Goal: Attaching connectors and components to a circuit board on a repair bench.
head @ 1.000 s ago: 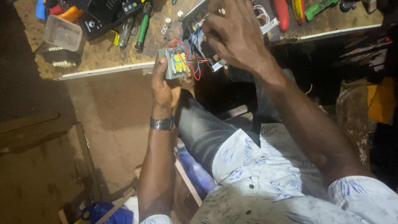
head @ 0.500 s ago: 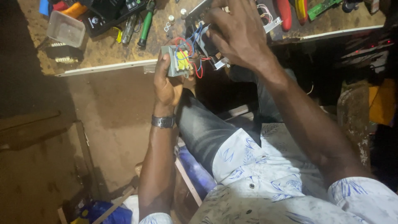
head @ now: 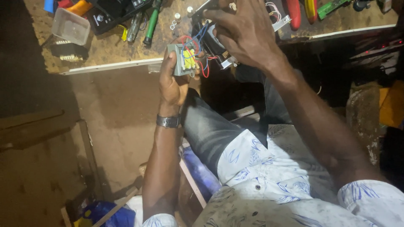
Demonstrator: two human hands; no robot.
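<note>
Head view looks down over my lap to the edge of a worn tabletop (head: 105, 54), and I see both my hands raised just in front of that edge. My left hand (head: 174, 82) is closed around a small grey transformer (head: 182, 59) with yellow tape on its winding, gripping it from below and from the side, thumb up along its left face; a metal wristwatch (head: 168, 121) sits on that wrist. Red and blue wires (head: 201, 63) run from the transformer toward a dark device (head: 212, 42) just beside it on the right. My right hand (head: 244, 35) arches over that device with the fingers curled down onto it, pinching something at its top; I cannot tell exactly what the fingertips hold, since the hand hides it. The transformer and the device are close together, joined by the wires, both held above the gap between the tabletop and my knee. On the tabletop behind them lie a green-handled screwdriver (head: 150, 23), a clear plastic box (head: 70, 26) well to the left, a black meter-like case (head: 113, 12), and red-handled pliers (head: 293, 11) to the right. My dark trousers and white patterned shirt (head: 269, 176) fill the lower part of the view.
</note>
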